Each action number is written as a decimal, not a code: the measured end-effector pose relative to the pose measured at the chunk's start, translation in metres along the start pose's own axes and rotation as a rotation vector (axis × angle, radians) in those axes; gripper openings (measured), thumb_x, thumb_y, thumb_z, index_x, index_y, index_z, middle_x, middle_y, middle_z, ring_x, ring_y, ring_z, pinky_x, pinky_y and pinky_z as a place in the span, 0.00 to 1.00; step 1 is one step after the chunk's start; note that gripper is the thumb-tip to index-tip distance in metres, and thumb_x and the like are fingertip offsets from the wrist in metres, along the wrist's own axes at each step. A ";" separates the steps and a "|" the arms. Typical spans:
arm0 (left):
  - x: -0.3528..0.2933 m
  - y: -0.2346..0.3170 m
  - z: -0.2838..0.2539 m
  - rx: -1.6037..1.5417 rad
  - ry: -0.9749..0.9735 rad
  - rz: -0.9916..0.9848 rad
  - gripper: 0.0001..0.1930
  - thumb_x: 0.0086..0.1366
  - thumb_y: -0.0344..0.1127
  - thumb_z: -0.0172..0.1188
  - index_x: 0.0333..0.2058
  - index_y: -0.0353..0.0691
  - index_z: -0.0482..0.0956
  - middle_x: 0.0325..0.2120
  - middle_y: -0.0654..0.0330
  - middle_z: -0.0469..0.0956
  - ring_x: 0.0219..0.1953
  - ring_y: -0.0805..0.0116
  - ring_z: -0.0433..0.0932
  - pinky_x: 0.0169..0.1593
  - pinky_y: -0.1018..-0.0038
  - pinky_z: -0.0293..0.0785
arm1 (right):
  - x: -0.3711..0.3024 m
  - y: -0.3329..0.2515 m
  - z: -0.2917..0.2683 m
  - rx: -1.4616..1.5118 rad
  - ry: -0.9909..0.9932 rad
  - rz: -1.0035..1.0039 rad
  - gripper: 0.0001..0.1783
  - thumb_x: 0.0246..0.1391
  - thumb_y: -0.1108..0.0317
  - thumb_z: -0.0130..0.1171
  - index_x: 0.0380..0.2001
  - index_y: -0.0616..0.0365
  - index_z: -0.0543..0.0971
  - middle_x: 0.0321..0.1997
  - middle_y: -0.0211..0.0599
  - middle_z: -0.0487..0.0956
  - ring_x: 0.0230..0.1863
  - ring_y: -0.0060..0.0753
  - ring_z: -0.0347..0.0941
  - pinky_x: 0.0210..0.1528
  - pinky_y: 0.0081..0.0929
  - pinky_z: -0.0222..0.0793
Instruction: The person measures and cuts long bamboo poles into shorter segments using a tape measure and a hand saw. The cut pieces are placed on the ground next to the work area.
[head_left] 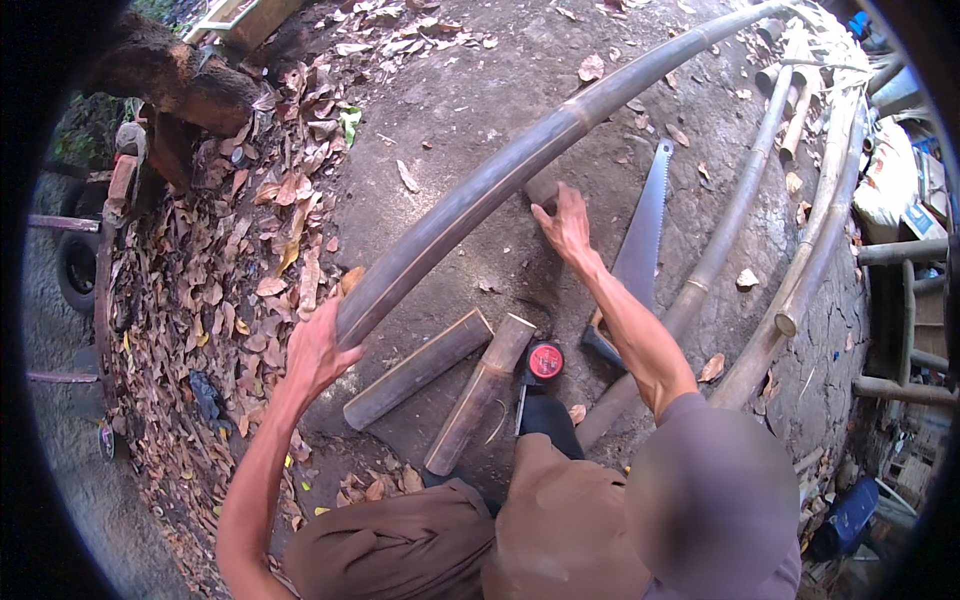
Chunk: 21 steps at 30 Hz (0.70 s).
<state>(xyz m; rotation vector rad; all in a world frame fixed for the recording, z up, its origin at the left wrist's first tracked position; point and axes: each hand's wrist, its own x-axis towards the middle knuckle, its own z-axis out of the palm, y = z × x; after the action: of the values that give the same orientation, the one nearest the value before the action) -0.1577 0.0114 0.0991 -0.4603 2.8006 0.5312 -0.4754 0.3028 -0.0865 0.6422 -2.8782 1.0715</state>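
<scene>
A long dark bamboo pole (pixel 480 190) runs from the left middle up to the far right. My left hand (pixel 318 345) is closed round its near end. My right hand (pixel 567 225) is closed on a short round bamboo piece (pixel 542 188) beneath the pole; part of that piece is hidden by the pole and my fingers. Two cut bamboo lengths lie on the ground nearer to me, a left one (pixel 420 372) and a right one (pixel 480 400). Beside them is a red and black tape measure (pixel 545 361). Right of my right forearm lies a handsaw (pixel 641 225), its handle toward me.
More bamboo poles (pixel 735 225) lie on the bare earth at the right, with a bundle (pixel 835 180) beyond. Dry leaves (pixel 240 250) cover the left side. A tree trunk (pixel 190 85) stands at the far left, a tyre (pixel 78 270) below it. A wooden frame (pixel 905 320) edges the right.
</scene>
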 end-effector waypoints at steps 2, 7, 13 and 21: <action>-0.011 -0.023 0.010 0.016 -0.039 -0.061 0.42 0.46 0.40 0.72 0.60 0.39 0.64 0.47 0.46 0.78 0.47 0.47 0.79 0.49 0.57 0.73 | 0.014 0.006 0.007 -0.026 0.039 -0.079 0.41 0.52 0.55 0.67 0.62 0.66 0.63 0.55 0.60 0.70 0.58 0.61 0.66 0.59 0.50 0.65; -0.045 -0.090 0.049 0.003 0.014 -0.144 0.38 0.46 0.38 0.72 0.57 0.39 0.67 0.46 0.47 0.78 0.47 0.47 0.78 0.49 0.56 0.72 | -0.018 -0.028 -0.016 -0.044 -0.055 -0.155 0.36 0.55 0.55 0.66 0.63 0.61 0.67 0.53 0.57 0.72 0.54 0.58 0.69 0.57 0.47 0.68; -0.058 -0.112 0.075 -0.121 0.111 -0.112 0.38 0.45 0.34 0.73 0.57 0.41 0.66 0.46 0.48 0.75 0.50 0.44 0.73 0.51 0.54 0.70 | -0.160 -0.038 -0.099 -0.037 -0.542 -0.416 0.39 0.55 0.51 0.65 0.65 0.59 0.67 0.58 0.54 0.73 0.59 0.55 0.69 0.62 0.44 0.66; -0.058 -0.077 0.072 0.073 0.445 -0.038 0.43 0.50 0.39 0.73 0.63 0.42 0.63 0.57 0.49 0.68 0.60 0.49 0.67 0.64 0.56 0.63 | -0.217 -0.048 -0.077 -0.223 -0.659 -0.359 0.67 0.38 0.52 0.76 0.72 0.66 0.45 0.65 0.49 0.65 0.64 0.53 0.63 0.62 0.43 0.64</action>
<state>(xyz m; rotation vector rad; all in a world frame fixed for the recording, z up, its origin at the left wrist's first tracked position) -0.0641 -0.0139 0.0271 -0.6879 3.2092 0.3499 -0.2689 0.3999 -0.0288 1.6752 -3.1002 0.5475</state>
